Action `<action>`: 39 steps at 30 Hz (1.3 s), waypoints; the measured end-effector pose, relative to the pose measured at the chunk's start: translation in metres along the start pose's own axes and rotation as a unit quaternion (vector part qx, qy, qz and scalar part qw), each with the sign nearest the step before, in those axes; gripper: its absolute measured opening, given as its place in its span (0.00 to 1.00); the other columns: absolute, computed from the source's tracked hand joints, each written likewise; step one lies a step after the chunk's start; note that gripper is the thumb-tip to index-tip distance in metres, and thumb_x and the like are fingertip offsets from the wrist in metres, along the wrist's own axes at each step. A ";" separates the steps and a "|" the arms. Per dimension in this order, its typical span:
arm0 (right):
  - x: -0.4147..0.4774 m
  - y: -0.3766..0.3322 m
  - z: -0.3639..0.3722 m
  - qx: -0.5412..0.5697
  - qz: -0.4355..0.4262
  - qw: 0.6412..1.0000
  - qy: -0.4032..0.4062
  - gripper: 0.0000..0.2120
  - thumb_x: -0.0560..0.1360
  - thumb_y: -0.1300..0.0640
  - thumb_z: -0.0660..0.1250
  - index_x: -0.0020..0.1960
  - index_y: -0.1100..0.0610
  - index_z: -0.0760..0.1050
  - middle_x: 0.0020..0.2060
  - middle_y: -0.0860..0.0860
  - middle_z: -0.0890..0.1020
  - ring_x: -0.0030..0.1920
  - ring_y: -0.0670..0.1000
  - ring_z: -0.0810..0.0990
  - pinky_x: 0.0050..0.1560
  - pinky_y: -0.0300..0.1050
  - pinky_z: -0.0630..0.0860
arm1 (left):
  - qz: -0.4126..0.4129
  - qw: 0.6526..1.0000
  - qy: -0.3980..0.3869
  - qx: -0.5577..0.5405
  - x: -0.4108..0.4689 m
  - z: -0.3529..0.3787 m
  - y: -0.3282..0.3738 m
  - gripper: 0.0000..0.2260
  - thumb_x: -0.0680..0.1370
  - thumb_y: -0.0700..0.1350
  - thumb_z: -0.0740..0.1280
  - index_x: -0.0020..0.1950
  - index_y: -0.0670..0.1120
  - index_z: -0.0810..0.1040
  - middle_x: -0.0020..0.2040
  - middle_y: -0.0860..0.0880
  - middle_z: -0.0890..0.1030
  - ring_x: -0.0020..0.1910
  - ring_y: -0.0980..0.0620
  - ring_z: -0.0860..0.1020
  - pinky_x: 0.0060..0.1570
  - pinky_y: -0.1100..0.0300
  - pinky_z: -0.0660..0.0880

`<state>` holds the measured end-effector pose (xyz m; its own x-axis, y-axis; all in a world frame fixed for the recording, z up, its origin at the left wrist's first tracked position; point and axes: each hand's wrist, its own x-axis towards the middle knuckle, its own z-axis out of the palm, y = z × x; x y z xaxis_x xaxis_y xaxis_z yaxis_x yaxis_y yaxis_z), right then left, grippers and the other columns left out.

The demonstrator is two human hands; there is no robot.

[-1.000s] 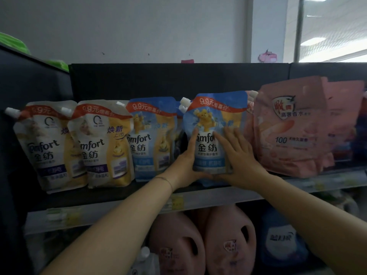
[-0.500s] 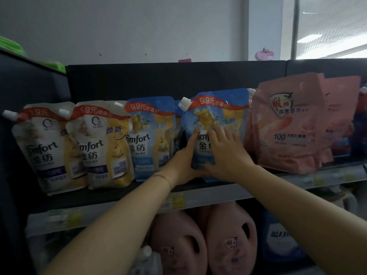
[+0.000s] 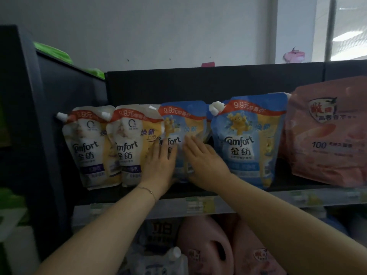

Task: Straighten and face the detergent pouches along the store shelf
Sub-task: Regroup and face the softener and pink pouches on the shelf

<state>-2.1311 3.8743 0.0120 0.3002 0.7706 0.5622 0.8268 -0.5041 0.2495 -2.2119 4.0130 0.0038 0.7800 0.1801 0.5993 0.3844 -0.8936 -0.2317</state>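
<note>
Several Comfort pouches stand in a row on the dark shelf (image 3: 198,192). Two white-and-yellow pouches (image 3: 87,147) (image 3: 131,143) stand at the left. A blue pouch (image 3: 184,120) comes after them, then a second blue pouch (image 3: 250,139) standing upright with its front label showing. My left hand (image 3: 160,163) lies flat on the lower left of the first blue pouch. My right hand (image 3: 204,159) lies flat on its lower right. Both hands press its front with fingers spread, hiding its lower half.
A large pink pouch (image 3: 327,132) stands at the right end of the shelf. Pink jugs (image 3: 204,249) and white bottles fill the shelf below. A dark side panel (image 3: 25,116) bounds the left. Price tags (image 3: 198,205) line the shelf edge.
Both hands left the right blue pouch and moved left onto the neighbouring blue pouch. The view has shifted left as well.
</note>
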 end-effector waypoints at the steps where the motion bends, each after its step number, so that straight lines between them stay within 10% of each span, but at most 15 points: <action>1: 0.006 -0.002 0.003 -0.012 -0.005 1.000 -0.017 0.45 0.77 0.40 0.62 0.79 0.59 0.39 0.78 0.54 0.39 0.78 0.54 0.39 0.76 0.50 0.45 | -0.003 0.999 -0.002 0.034 0.003 0.002 0.001 0.49 0.73 0.61 0.68 0.78 0.43 0.40 0.78 0.39 0.41 0.77 0.38 0.42 0.74 0.45 0.51; 7: 0.019 0.007 0.011 -0.070 0.015 0.996 -0.056 0.46 0.78 0.39 0.59 0.77 0.59 0.31 0.77 0.55 0.34 0.77 0.53 0.35 0.76 0.50 0.42 | -0.025 0.998 -0.008 0.051 0.019 0.019 0.013 0.47 0.77 0.58 0.64 0.75 0.44 0.29 0.78 0.42 0.36 0.75 0.36 0.35 0.71 0.45 0.33; 23: 0.031 0.018 0.029 -0.029 0.076 0.996 -0.047 0.40 0.79 0.67 0.57 0.75 0.62 0.28 0.76 0.59 0.34 0.76 0.60 0.34 0.68 0.45 0.66 | 0.002 0.989 0.148 0.004 0.053 0.074 0.021 0.41 0.76 0.51 0.62 0.78 0.43 0.40 0.77 0.40 0.50 0.75 0.34 0.52 0.64 0.44 0.71; 29: 0.030 0.017 0.021 -0.031 0.081 0.994 -0.059 0.40 0.79 0.64 0.59 0.76 0.61 0.30 0.77 0.58 0.36 0.77 0.58 0.36 0.70 0.45 0.65 | 0.014 0.998 0.059 0.013 0.056 0.069 0.020 0.48 0.70 0.65 0.58 0.77 0.42 0.37 0.78 0.38 0.46 0.75 0.31 0.48 0.68 0.37 0.64; 35: 0.019 0.010 -0.010 -0.070 0.058 0.993 -0.081 0.40 0.76 0.51 0.67 0.77 0.62 0.46 0.76 0.61 0.54 0.76 0.60 0.52 0.68 0.54 0.65 | 0.062 0.995 -0.061 0.041 0.044 0.047 0.014 0.53 0.71 0.72 0.60 0.76 0.45 0.28 0.75 0.42 0.28 0.74 0.35 0.31 0.74 0.37 0.47; 39: -0.001 0.007 -0.035 -0.045 0.040 0.997 -0.054 0.26 0.75 0.52 0.66 0.70 0.58 0.62 0.66 0.57 0.69 0.67 0.58 0.67 0.62 0.55 0.68 | 0.035 0.997 0.014 -0.073 0.010 -0.002 0.011 0.35 0.74 0.53 0.69 0.76 0.50 0.54 0.78 0.46 0.48 0.75 0.42 0.53 0.63 0.50 0.67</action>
<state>-2.1415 3.8567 0.0408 0.4168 0.7614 0.4965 0.7536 -0.5949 0.2798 -2.2006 4.0041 0.0092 0.7874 0.1047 0.6075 0.2509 -0.9545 -0.1608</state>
